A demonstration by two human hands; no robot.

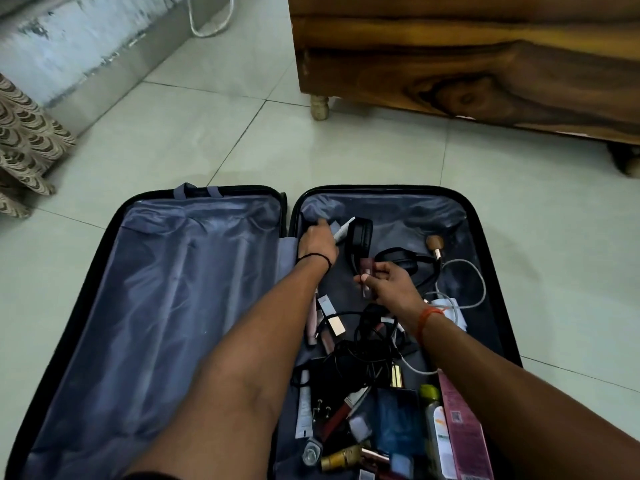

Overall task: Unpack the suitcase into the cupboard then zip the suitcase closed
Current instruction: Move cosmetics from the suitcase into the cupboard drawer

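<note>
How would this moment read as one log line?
suitcase open | left hand grips white tube | right hand pinches lip gloss

Suitcase [104, 306] open flat on tiled floor [207, 140]; left half shows bare grey lining. Right half holds loose cosmetics, black headphones [362, 233], tangled black cables [367, 341], white cable [474, 282], pink box [464, 431], green-capped bottle [434, 414]. Left hand [317, 242] at far edge, grips white tube [343, 230]. Right hand [389, 280] pinches small lipstick-like tube [367, 271]. Wooden cupboard [467, 53] beyond suitcase, patterned cloth [24, 147] at left.
</note>
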